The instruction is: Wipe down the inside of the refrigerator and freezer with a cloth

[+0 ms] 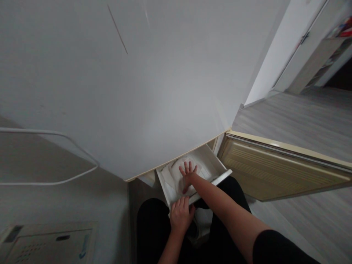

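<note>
A white drawer (211, 160) is pulled out low in front of me, between my knees. Inside, toward its left side, lies a crumpled whitish bag (176, 171); its contents cannot be made out. My right hand (188, 176) reaches into the drawer with fingers spread over the bag, seemingly touching it and holding nothing. My left hand (181, 214) grips the drawer's front edge, fingers over the top and thumb on the outer side.
A door with a ribbed yellowish inner panel (275, 168) stands open on the right. Above the drawer spreads a large white surface (154, 84). A white cable (63, 135) loops at the left, above a wall box cover (52, 244). Grey wood-look floor (291, 117) extends right.
</note>
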A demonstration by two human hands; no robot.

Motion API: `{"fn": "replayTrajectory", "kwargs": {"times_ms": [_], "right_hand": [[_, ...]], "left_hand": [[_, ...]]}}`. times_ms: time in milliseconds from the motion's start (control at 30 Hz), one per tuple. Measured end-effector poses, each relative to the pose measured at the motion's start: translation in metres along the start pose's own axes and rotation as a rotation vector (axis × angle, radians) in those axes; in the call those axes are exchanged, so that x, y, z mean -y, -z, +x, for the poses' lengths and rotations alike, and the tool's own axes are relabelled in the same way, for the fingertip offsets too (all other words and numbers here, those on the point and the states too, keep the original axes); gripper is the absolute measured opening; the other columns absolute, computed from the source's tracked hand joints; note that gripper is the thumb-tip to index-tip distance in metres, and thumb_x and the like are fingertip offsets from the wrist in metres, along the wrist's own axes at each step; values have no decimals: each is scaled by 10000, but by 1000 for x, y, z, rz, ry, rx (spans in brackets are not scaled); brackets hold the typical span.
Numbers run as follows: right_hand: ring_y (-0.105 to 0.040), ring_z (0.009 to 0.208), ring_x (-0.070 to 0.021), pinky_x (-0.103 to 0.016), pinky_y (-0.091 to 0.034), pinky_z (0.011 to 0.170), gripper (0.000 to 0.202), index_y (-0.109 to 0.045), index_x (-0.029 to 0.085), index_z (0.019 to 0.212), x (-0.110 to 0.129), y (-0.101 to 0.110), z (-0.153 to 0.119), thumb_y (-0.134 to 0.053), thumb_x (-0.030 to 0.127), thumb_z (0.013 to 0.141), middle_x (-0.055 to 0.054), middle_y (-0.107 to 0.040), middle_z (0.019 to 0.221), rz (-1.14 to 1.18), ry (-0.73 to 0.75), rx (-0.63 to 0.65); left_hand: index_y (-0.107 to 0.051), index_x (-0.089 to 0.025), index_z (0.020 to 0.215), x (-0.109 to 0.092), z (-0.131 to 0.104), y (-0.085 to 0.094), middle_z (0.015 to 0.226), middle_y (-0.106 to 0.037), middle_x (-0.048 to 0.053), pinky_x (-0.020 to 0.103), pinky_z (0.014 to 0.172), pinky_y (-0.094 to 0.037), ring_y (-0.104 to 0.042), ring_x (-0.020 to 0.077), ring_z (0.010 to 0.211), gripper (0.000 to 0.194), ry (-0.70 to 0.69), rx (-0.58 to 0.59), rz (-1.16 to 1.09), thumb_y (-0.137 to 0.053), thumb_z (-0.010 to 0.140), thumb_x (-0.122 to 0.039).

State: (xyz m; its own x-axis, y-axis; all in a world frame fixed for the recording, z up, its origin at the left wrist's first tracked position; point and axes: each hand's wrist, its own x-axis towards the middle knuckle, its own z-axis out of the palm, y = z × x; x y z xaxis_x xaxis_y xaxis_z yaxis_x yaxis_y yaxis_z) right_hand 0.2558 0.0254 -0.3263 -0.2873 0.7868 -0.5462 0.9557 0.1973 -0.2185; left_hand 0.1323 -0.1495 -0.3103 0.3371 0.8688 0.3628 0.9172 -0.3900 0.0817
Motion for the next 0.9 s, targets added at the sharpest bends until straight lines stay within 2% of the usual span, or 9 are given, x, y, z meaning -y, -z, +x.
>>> {"fn": "replayTrajectory", "kwargs": {"times_ms": [133, 300, 533, 667, 733, 800, 900], "right_hand": [[344, 1412, -483, -814, 104, 1031, 1577, 147, 245, 1586, -1, 2, -4, -877, 640, 453, -156, 376, 1548, 1, 19, -8], [342, 1413, -486, -820, 92, 1032, 1609, 158, 233, 1585, 1, 6, -6, -872, 678, 432, -163, 381, 1543, -4, 9, 12], [342, 1415, -492, -816, 65, 1039, 1574, 155, 241, 1581, 5, 8, -5, -898, 593, 466, -171, 389, 1539, -36, -18, 26], [356, 1402, -505, -831, 46, 1026, 1613, 171, 258, 1573, 7, 8, -3, -924, 559, 427, -168, 402, 1534, -31, -38, 49], [362, 1390, -520, -856, -33, 1014, 1656, 182, 283, 1566, 13, 11, -1, -955, 497, 381, -159, 408, 1539, -28, -69, 97], [322, 1393, -558, -863, -192, 989, 1694, 182, 303, 1562, 26, 14, 2, -986, 387, 337, -168, 393, 1554, -23, -145, 132], [135, 1425, -632, -806, -387, 941, 1621, 113, 259, 1590, 54, 15, 6, -980, 259, 392, -236, 267, 1610, -27, -309, 89]], "left_hand": [[-683, -163, 1051, 0, 1, 1, 950, -733, 51, 383, 786, -444, -661, 230, 867, 212, 1, 18, 2, -630, 872, -263], [-683, -158, 1061, 1, 1, -1, 976, -738, 59, 384, 806, -448, -666, 230, 889, 222, -22, -29, 6, -621, 872, -258], [-676, -167, 1052, -2, 4, 8, 935, -721, 49, 383, 790, -448, -653, 225, 871, 207, -7, 19, -8, -604, 873, -240], [-670, -170, 1053, -4, 4, 8, 906, -705, 47, 393, 779, -446, -641, 230, 855, 212, -6, 22, -3, -613, 867, -254], [-666, -177, 1048, -4, 4, 8, 892, -696, 45, 389, 767, -444, -637, 228, 845, 207, -6, 26, -5, -618, 861, -250], [-660, -177, 1065, -3, 4, 7, 876, -687, 44, 385, 757, -445, -634, 230, 840, 225, -3, 34, -5, -627, 856, -253], [-655, -169, 1089, -2, 2, 6, 905, -686, 57, 389, 755, -453, -627, 239, 841, 270, -10, 54, -7, -658, 846, -287]]}}
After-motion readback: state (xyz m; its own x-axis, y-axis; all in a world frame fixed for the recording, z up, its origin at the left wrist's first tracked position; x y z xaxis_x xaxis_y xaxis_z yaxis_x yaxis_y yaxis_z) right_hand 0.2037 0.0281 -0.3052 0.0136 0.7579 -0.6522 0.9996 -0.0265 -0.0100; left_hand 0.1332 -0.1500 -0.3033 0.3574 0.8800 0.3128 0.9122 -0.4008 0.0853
